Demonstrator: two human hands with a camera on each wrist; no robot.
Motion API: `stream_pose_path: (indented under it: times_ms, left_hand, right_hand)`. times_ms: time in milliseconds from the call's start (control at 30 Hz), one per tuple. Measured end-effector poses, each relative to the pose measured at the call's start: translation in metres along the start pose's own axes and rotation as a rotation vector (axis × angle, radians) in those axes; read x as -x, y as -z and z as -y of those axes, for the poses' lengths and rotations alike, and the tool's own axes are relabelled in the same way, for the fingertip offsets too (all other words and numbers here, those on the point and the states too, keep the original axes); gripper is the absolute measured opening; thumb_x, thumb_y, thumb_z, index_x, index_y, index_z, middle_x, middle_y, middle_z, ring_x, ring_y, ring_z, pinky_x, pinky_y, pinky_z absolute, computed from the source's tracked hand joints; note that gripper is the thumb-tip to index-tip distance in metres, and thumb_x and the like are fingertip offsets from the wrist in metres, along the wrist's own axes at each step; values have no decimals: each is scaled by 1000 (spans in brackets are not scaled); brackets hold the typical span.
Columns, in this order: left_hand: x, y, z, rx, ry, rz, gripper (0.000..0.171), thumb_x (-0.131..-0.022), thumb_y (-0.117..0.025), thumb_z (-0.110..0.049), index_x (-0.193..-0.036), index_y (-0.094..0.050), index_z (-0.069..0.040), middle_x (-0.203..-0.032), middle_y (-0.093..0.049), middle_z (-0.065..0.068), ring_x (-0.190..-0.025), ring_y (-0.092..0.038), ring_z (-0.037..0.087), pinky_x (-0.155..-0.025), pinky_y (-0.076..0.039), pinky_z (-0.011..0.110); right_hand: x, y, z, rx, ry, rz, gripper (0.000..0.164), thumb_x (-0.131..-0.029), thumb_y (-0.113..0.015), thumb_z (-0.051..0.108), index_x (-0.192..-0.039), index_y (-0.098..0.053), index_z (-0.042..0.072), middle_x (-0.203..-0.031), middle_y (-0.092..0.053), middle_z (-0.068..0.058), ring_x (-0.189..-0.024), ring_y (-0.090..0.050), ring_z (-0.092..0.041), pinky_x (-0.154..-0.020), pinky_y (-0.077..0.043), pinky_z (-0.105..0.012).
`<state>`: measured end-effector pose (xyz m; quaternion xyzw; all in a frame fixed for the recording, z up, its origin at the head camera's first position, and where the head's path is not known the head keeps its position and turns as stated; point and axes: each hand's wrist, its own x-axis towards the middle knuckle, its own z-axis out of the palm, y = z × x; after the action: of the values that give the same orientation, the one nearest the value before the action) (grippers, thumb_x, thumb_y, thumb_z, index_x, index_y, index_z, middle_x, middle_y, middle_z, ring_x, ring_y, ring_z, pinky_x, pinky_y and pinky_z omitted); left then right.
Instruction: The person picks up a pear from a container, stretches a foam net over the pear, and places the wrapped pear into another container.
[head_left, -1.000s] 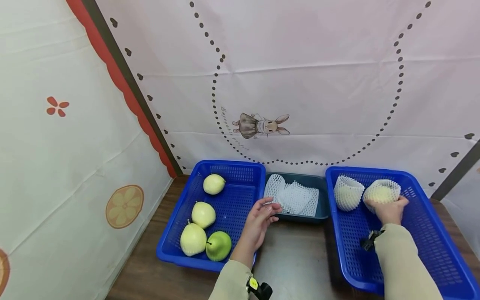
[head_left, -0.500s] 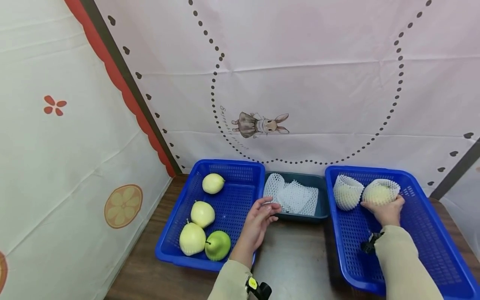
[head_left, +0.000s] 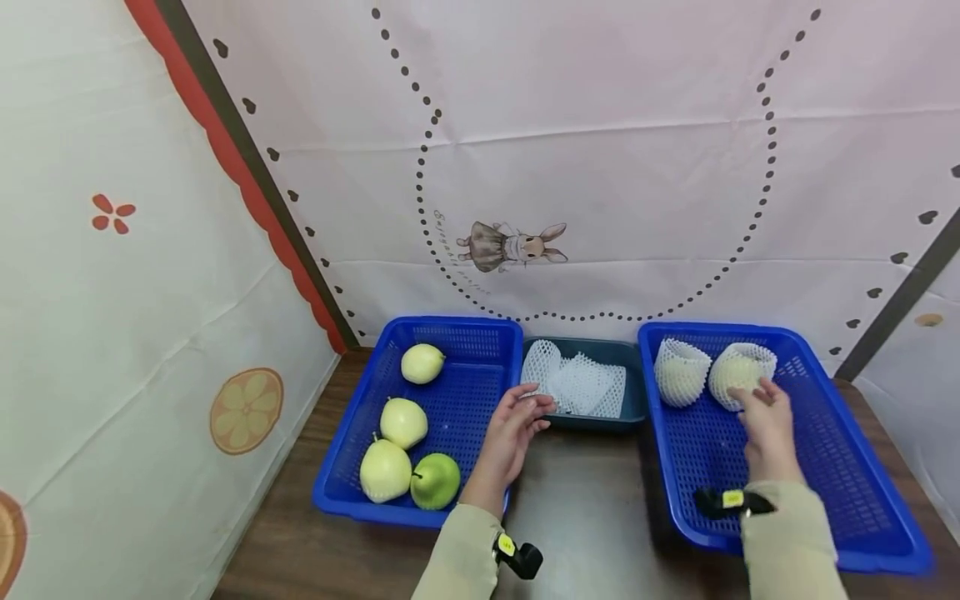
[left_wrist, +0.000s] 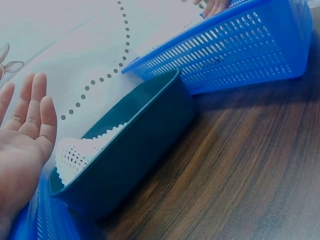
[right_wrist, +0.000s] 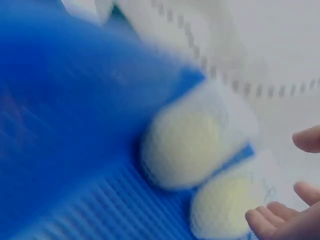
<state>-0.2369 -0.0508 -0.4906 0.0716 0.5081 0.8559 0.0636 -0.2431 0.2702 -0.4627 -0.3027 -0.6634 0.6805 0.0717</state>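
Note:
Two pears in white foam nets stand side by side at the back of the right blue basket (head_left: 862, 508). My right hand (head_left: 768, 425) is just in front of the right netted pear (head_left: 733, 375), fingers parted and holding nothing; the left netted pear (head_left: 681, 373) is beside it. In the right wrist view the fingers (right_wrist: 272, 220) overlap the nearer pear. My left hand (head_left: 513, 437) hovers with relaxed fingers between the left blue basket (head_left: 480, 442) and a dark green tray (head_left: 636, 392). Loose foam nets (head_left: 581, 382) lie in that tray.
Inside the left basket are several bare pears: a pale one (head_left: 422, 363) at the back, another pale one (head_left: 403, 422) midway, a third (head_left: 386, 470) in front, and a greener pear (head_left: 435, 481). The wooden table (left_wrist: 240, 165) carries the containers. A printed cloth (head_left: 637, 167) hangs behind.
My right hand has let go of the right netted pear and drawn back toward me, fingers lifting. The pear stays in the basket. The left hand keeps its pose; the head view has shifted slightly.

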Motion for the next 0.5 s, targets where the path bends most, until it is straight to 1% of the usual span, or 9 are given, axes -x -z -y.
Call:
stream_pose_path:
  times_ms: [67, 100, 133, 200, 300, 400, 500]
  left_hand:
    - [-2, 1, 1, -1, 3, 1, 28, -97, -46, -13, -124, -44, -3, -104, -62, 7, -98, -60, 19, -82, -46, 32]
    - [-3, 1, 1, -1, 0, 1, 28, -97, -46, -13, -123, -44, -3, -104, -62, 7, -98, -60, 19, -82, -46, 32]
    - [-4, 2, 1, 2, -4, 0, 28, -97, -46, -13, -123, -44, -2, -104, -62, 7, -98, -60, 19, -82, -46, 33]
    - [-6, 3, 1, 5, -18, -2, 28, -97, -47, -13, -122, -45, -2, -103, -62, 7, -97, -60, 19, -82, -46, 32]
    - [-10, 5, 1, -5, -34, -2, 27, -96, -48, -14, -120, -46, -2, -102, -62, 7, -96, -60, 19, -80, -46, 31]
    - [-14, 4, 2, -36, -24, -4, 26, -95, -49, -14, -118, -47, -2, -101, -63, 8, -95, -61, 19, -80, -47, 31]
    - [-16, 0, 3, -79, -2, -35, 22, -95, -50, -11, -114, -48, -2, -100, -64, 8, -93, -62, 18, -79, -47, 30]
  right_hand:
    - [18, -11, -7, 5, 39, 20, 65, -90, -53, 14, -146, -20, 5, -147, -21, -18, -102, -41, -10, -97, -32, -30]
    - [26, -17, -11, 10, 57, 38, 63, -90, -53, 13, -145, -23, 3, -146, -24, -19, -98, -40, -8, -93, -33, -30]
    - [32, -23, -16, 22, 75, 58, 61, -90, -53, 12, -143, -26, 1, -145, -26, -20, -99, -41, -9, -92, -34, -30]
    - [42, -36, -24, 46, 98, 106, 58, -90, -54, 12, -141, -30, -1, -143, -28, -22, -109, -41, -16, -93, -33, -32]
    - [49, -53, -36, 87, 106, 177, 57, -90, -55, 11, -139, -32, -2, -142, -30, -25, -124, -33, -32, -99, -30, -42]
    - [51, -61, -43, 163, 99, 223, 57, -89, -57, 11, -140, -32, 1, -141, -30, -26, -128, -29, -39, -102, -27, -48]
    - [51, -61, -48, 204, 97, 247, 58, -89, -57, 8, -140, -32, 3, -141, -30, -27, -127, -29, -41, -101, -28, -52]
